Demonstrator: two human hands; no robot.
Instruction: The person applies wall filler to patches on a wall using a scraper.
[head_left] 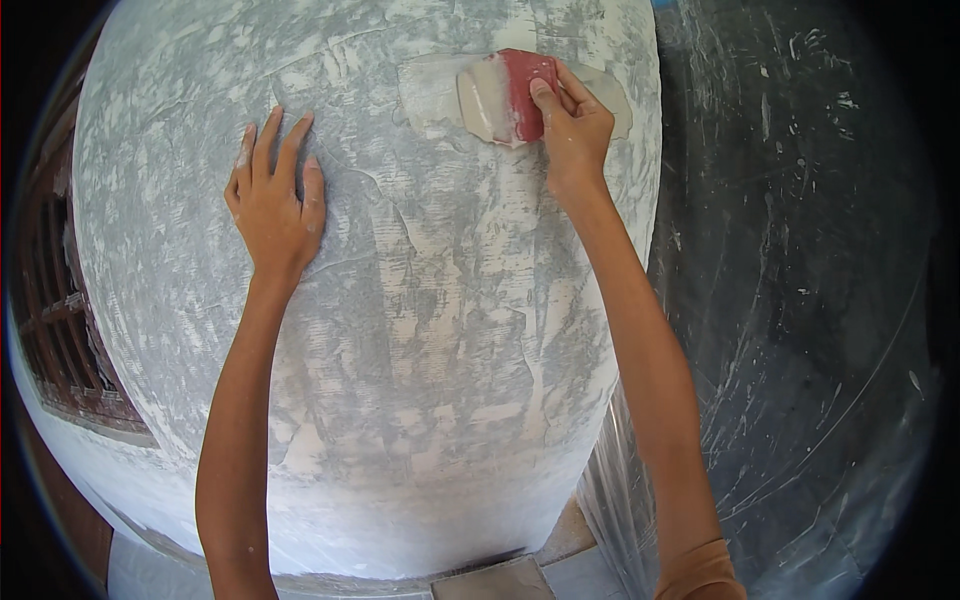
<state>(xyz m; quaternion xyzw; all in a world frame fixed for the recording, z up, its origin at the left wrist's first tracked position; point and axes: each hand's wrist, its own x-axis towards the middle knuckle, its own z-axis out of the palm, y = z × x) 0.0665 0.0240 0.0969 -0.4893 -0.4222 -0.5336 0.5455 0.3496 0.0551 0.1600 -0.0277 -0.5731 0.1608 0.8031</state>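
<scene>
Red trowel [515, 95] | right hand [572, 130] grip holding it, blade putty-smeared | left hand [272, 195] flat, splayed on wall [420, 350]

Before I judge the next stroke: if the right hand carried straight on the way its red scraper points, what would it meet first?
The right hand presses the red scraper flat on the wall, blade edge leftward. First in line is the patch of wet filler beside the blade, then bare mottled plaster.

There is one view only, a wide fisheye worn on the person's head, facing straight at a grey plastered wall [420, 330] from close up, within arm's reach. Both forearms enter from the lower edge, and straight lines bow outward toward the dark rim.
</scene>
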